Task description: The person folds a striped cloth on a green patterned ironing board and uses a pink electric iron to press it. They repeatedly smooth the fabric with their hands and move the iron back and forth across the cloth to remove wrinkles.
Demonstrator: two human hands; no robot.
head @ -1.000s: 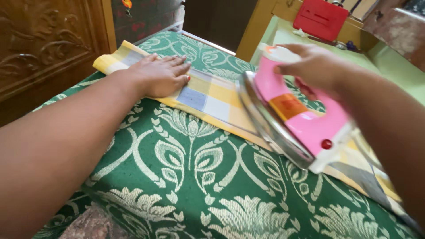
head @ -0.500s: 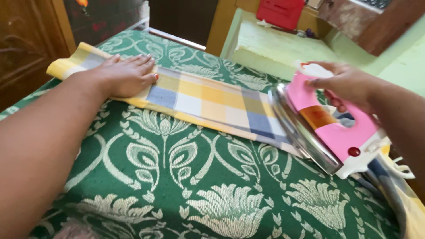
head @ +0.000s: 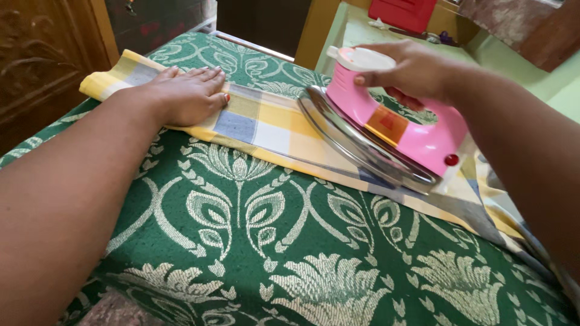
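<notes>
I observed the right hand [head: 417, 75] clenched around the handle of the pink iron [head: 393, 130], with the soleplate lying on the checked yellow, blue and white cloth [head: 272, 124]. The cloth lay folded into a long strip running from 10 o'clock to 4 o'clock across the green patterned cover [head: 254, 241] of the worktop. The left hand [head: 184, 96] rested flat on the cloth at 10 o'clock, its fingers [head: 208, 77] released and extended, grasping nothing and pinning the fabric only by downward pressure. The tip of the iron pointed toward that hand, with a short span of bare cloth between them. In my judgement, the principal hazard was a burn: a stroke carried too far toward 10 o'clock would bring the hot plate to the fingertips. A second hazard was scorching, caused by leaving the soleplate resting in one place. A third was a pressed-in crease, caused by the cloth bunching ahead of the tip if the flat hand slipped. The loose end of the cloth hung over the edge at 4 o'clock; its weight could drag the strip askew.
</notes>
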